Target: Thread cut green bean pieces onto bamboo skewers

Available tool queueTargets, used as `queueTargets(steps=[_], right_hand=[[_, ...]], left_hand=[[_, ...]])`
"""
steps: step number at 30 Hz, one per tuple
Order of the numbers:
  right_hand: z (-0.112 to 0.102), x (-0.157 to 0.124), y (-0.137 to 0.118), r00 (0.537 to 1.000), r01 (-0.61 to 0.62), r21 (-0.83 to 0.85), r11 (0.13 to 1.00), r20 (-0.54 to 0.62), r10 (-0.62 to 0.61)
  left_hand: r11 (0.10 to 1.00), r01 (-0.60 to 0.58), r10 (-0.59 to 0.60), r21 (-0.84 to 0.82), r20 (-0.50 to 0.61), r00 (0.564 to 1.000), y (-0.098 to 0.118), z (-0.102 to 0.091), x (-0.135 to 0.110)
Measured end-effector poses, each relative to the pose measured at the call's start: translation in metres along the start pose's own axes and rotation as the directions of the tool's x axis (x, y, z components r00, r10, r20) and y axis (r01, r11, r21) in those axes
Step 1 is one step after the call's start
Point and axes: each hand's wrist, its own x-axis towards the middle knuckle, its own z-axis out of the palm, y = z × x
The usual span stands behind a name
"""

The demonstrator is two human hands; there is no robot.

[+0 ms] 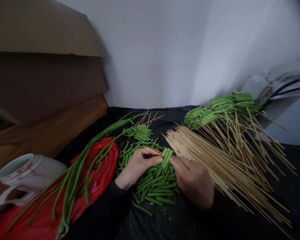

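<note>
Over the pile, my left hand (137, 166) is closed, its thumb and fingers pinching a short row of cut green bean pieces (167, 154) set side by side. My right hand (195, 181), with a ring on one finger, is closed too, its fingertips pressed against the right side of that same row. Whether a skewer runs through the row is hidden by the fingers. Beneath both hands spreads a loose pile of cut bean pieces (155, 191). To the right lies a thick bundle of bamboo skewers (215, 160), close to my right hand.
Skewered rows of beans (220, 108) are stacked at the back right; a smaller batch (141, 132) lies behind the pile. Long whole beans (76, 173) rest on a red plastic bag (102, 180). A white pitcher (40, 171) lies tilted at left, below a cardboard box (47, 76). Black plastic sheeting (145, 226) covers the surface.
</note>
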Motion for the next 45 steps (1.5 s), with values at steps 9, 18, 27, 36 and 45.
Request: queueTargets(steps=[9,18,27,36,45], right_hand=[[-0.001,-0.001,0.022,0.999,-0.035,-0.068,0.997,-0.044,0.032],[-0.002,-0.001,0.021,0.999,-0.030,-0.072,0.997,-0.025,0.028],[-0.003,-0.001,0.020,0.999,-0.037,-0.044,0.998,-0.016,0.037],[-0.002,-0.003,0.013,0.999,-0.005,-0.021,1.000,-0.032,0.004],[-0.001,-0.005,0.010,1.000,-0.003,-0.009,1.000,0.011,0.003]], left_hand=[[0.774,-0.234,0.256,0.588,0.047,0.966,-0.001,-0.021,0.006],[0.528,-0.275,0.021,0.804,0.311,0.950,0.005,-0.043,0.004],[0.695,-0.230,0.044,0.682,0.280,0.959,0.009,-0.040,0.003],[0.982,0.068,-0.085,-0.174,-0.091,0.992,0.005,-0.030,0.010],[0.844,0.191,-0.223,-0.502,-0.004,0.975,0.003,-0.030,0.010]])
